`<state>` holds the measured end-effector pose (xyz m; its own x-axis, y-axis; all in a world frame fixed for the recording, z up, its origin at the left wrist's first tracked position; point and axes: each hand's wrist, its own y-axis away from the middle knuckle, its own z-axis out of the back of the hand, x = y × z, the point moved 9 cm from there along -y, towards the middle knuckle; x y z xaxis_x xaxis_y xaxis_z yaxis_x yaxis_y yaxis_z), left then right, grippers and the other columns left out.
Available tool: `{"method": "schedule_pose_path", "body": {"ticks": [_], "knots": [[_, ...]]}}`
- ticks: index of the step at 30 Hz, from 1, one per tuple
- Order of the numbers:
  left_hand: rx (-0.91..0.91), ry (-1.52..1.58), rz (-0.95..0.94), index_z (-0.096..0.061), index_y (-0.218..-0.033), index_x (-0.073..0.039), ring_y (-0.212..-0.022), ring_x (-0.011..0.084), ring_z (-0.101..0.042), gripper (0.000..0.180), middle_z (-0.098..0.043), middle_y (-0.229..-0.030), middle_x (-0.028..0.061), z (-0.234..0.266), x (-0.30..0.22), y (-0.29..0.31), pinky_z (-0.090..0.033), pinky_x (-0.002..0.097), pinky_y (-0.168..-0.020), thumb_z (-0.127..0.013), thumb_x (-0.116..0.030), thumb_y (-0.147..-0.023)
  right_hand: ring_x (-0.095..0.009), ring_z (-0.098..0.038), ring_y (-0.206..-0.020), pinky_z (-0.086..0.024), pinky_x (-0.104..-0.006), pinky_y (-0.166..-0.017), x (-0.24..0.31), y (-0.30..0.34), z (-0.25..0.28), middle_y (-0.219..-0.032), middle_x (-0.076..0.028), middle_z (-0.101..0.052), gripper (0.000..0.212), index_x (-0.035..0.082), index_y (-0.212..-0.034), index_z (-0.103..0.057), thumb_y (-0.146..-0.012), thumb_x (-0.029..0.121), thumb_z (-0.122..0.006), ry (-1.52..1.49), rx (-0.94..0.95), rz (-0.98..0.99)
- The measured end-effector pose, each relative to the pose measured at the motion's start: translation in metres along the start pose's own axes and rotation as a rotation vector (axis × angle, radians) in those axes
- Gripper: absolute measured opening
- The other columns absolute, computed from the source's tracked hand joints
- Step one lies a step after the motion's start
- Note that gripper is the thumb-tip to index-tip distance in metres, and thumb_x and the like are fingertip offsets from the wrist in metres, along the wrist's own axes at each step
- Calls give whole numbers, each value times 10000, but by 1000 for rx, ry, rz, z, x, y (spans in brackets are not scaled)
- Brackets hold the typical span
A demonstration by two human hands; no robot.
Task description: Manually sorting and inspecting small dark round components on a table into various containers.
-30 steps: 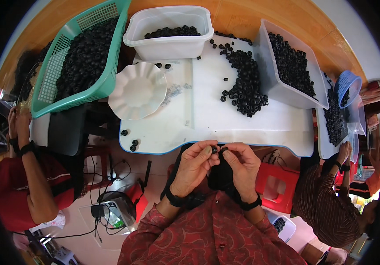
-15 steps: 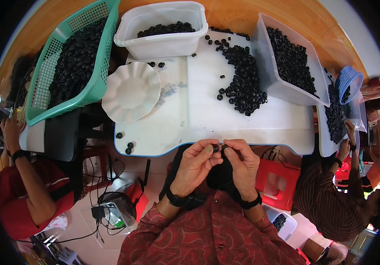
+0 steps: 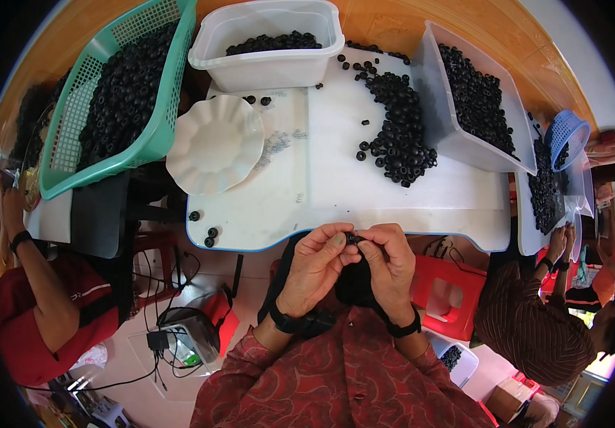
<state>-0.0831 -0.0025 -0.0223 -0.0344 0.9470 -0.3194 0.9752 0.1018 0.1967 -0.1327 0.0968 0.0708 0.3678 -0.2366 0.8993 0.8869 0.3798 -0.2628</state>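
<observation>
Just off the table's near edge, my two hands meet at the fingertips over my lap. Between thumb and finger, my left hand [image 3: 314,269] pinches a small black round part [image 3: 351,238]. My right hand [image 3: 391,271] is closed too, its thumb and forefinger pressed on the same spot from the right; whether one or two parts sit there is partly hidden by the fingers. Beyond the hands, a loose pile of black ring-like parts [image 3: 401,135] lies on the white table [image 3: 364,192]. Three more black parts [image 3: 211,237] rest by the table's left front corner.
A scalloped white plate [image 3: 214,146] stands at the left of the table. Tubs of black parts, one white [image 3: 271,71] and one translucent [image 3: 457,139], stand behind; a green basket [image 3: 118,167] is far left. Red stool [image 3: 443,296] at right. People work on both sides.
My right hand has moved slightly left, bringing its fingertips and the black part in them against the one in my left hand. The gap between the fingertips has closed.
</observation>
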Motion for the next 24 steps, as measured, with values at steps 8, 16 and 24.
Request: {"method": "schedule_pose_path", "body": {"ticks": [8, 16, 24], "knots": [[-30, -63, -22, -616, -1169, 11, -860, 163, -648, 214, -653, -1045, 98, 2, -2, 1, -562, 323, -798, -555, -83, -987, -144, -631, -794, -523, -243, -677, 3, -1, -4, -955, -92, -590, 112, -6, -997, -654, -887, -25, -647, 43, 30, 10], [-49, -132, -58, -619, -1162, 16, -849, 168, -649, 206, -657, -1023, 104, 6, -3, 1, -558, 321, -802, -553, -71, -986, -129, -639, -758, -537, -239, -650, 5, -2, -6, -963, -88, -581, 102, -14, -999, -645, -899, -32, -631, 60, 55, 5], [-69, -179, -85, -628, -1154, 13, -826, 156, -651, 205, -668, -986, 93, 5, -6, 3, -553, 296, -797, -580, -68, -972, -184, -652, -750, -539, -269, -632, 10, 0, -6, -938, -114, -600, 120, 3, -993, -651, -878, -31, -650, 170, 32, 79]]}}
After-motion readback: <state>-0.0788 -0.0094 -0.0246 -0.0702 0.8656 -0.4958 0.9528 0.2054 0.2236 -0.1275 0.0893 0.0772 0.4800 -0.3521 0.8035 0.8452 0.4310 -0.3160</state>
